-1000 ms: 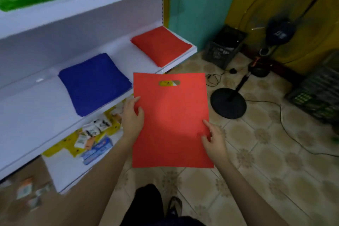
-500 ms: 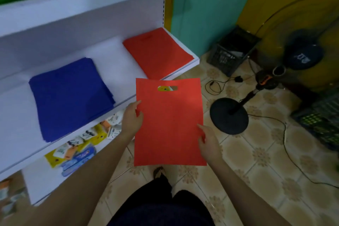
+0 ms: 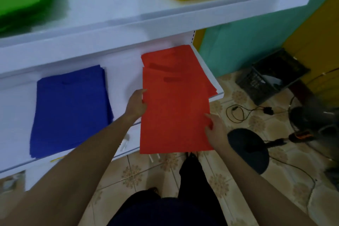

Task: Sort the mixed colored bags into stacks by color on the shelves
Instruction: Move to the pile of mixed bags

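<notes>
Honestly, this red bag looks like thin non-woven stuff, so I'd guess it weighs next to nothing and flops the second you let one side go. Right now it's held flat, left hand pinching the left edge and right hand pinching the right edge a bit nearer the body, which seems the sane way to carry it. Its far end with the handle slot is over the red stack at the right end of the middle shelf, and the near end hangs out past the shelf front. Can't tell if it's touching the pile yet. Fabric like this probably drags on the bags below, so I'd lay it down rather than shove it. The blue stack sits to the left, well apart, not in the way
</notes>
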A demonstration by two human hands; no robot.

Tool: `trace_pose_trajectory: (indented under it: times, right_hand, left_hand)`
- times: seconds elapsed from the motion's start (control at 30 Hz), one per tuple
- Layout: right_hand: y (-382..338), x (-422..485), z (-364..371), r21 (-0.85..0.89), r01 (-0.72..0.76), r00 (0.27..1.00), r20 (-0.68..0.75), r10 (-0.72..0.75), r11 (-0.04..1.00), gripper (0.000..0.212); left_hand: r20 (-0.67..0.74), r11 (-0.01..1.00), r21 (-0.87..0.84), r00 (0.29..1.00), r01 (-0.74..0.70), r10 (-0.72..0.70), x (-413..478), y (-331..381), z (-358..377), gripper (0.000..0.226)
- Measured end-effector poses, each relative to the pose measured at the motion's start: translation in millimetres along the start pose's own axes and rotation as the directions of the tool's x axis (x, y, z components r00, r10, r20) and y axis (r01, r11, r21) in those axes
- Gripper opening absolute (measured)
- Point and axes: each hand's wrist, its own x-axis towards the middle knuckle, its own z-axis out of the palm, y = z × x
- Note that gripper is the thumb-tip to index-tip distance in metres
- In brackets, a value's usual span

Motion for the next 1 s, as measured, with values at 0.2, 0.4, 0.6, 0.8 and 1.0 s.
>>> trace_pose_trajectory:
  times: [0.2,0.4,0.6,0.8,1.0]
  right_hand:
    - [3.5,117.7,-21.8,-0.033,0.118,0.99,0.085,-0.115,0.992,0.047]
    - [16.9,209.0,-25.4,-0.129,0.184,0.966,0.207,-0.155,0.974,0.047]
    - [26.4,201.3,-31.9,-0.233,0.243,0.932,0.324,-0.161,0.941,0.048]
    - [8.7,154.6,-23.8,-0.266,0.469,0.854,0.381,-0.355,0.842,0.049]
    - [-5.0,50.3,15.2,-0.259,0.686,0.666,0.6,-0.443,0.68,0.051]
  left_hand:
    - [-0.188,0.991,-0.004,0.973,0.133,-0.131,76.9,26.5,19.7,0.041]
    - [-0.195,0.951,-0.02,0.931,0.31,-0.308,116.0,32.6,46.3,0.047]
    - [-0.222,0.916,-0.059,0.89,0.396,-0.399,72.8,39.2,62.3,0.049]
    - [-0.252,0.9,-0.093,0.865,0.426,-0.435,15.8,38.2,59.4,0.051]
    - [-0.257,0.909,-0.08,0.873,0.408,-0.414,-101.0,14.0,43.0,0.049]
